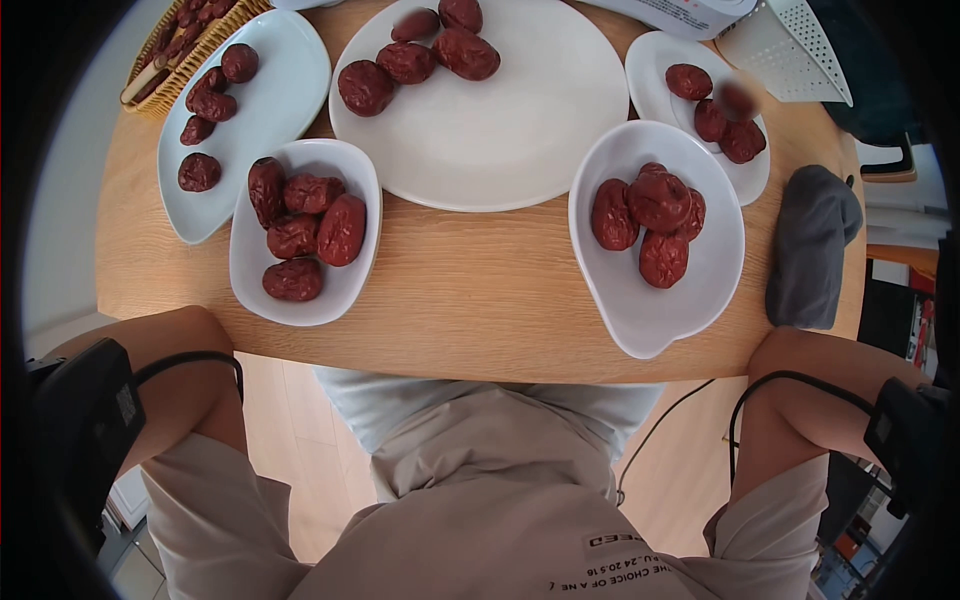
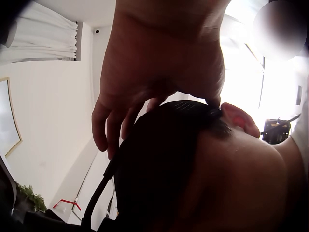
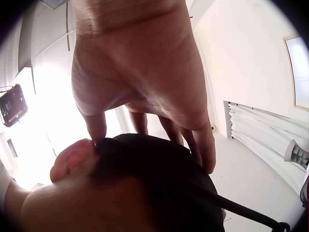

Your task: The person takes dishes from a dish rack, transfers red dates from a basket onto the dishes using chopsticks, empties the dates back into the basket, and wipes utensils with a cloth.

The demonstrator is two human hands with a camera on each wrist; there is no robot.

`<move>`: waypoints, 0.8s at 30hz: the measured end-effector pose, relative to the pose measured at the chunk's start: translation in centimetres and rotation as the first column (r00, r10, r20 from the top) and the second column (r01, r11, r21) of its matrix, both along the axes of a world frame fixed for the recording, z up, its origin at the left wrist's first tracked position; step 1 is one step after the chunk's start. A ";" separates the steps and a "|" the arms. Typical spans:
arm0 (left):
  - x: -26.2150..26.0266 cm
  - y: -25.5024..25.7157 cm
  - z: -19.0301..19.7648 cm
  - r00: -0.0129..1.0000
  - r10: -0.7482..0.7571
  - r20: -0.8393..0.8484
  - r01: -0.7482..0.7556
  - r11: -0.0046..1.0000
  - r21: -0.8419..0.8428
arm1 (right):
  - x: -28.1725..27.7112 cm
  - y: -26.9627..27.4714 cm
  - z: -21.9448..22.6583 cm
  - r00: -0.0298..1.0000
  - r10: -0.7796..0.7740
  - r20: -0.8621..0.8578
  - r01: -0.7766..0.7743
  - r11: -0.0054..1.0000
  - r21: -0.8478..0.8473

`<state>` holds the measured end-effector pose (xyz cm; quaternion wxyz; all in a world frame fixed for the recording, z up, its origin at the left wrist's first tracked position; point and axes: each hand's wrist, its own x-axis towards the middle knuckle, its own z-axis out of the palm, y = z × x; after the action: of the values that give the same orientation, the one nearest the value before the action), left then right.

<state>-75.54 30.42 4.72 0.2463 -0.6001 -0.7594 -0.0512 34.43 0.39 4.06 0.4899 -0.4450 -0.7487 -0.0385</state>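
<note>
Both hands are raised to the wearer's head, outside the head view. In the left wrist view, my left hand (image 2: pixel 161 63) reaches over the dark top of the head (image 2: pixel 159 159), its thumb by the ear and its fingers spread down the far side. My right hand (image 3: pixel 140 82) mirrors it in the right wrist view, with long, fairly straight fingers touching the dark top of the head (image 3: pixel 154 169) and the thumb near the ear. A black cable (image 2: pixel 97 195) runs from there. In the head view, wrinkled red dates (image 1: pixel 342 229) lie in the left white bowl (image 1: pixel 245 255).
More dates lie in the right spouted bowl (image 1: pixel 640 325), on the large white plate (image 1: pixel 520 120), the left plate (image 1: pixel 280 80) and the right plate (image 1: pixel 650 75). A wicker basket (image 1: pixel 222 38) stands back left. A white perforated basket (image 1: pixel 785 50) and a grey cloth item (image 1: pixel 815 245) sit right.
</note>
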 end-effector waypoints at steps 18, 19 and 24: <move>-0.6 0.6 1.1 0.983 0.148 -0.109 -0.140 0.987 0.073 | -0.6 0.2 -0.9 1.000 0.006 -0.007 -0.006 1.000 -0.004; -0.6 0.8 1.2 0.981 0.154 -0.115 -0.145 0.986 0.078 | -0.6 0.2 -0.9 1.000 0.004 -0.008 -0.004 1.000 -0.004; -0.9 0.1 1.3 0.972 0.192 -0.138 -0.178 0.979 0.102 | -0.6 0.1 -1.0 1.000 0.002 -0.006 -0.002 1.000 -0.003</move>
<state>-76.48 30.53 6.06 0.3319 -0.5172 -0.7887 -0.0173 33.84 0.52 3.07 0.4913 -0.4450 -0.7479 -0.0355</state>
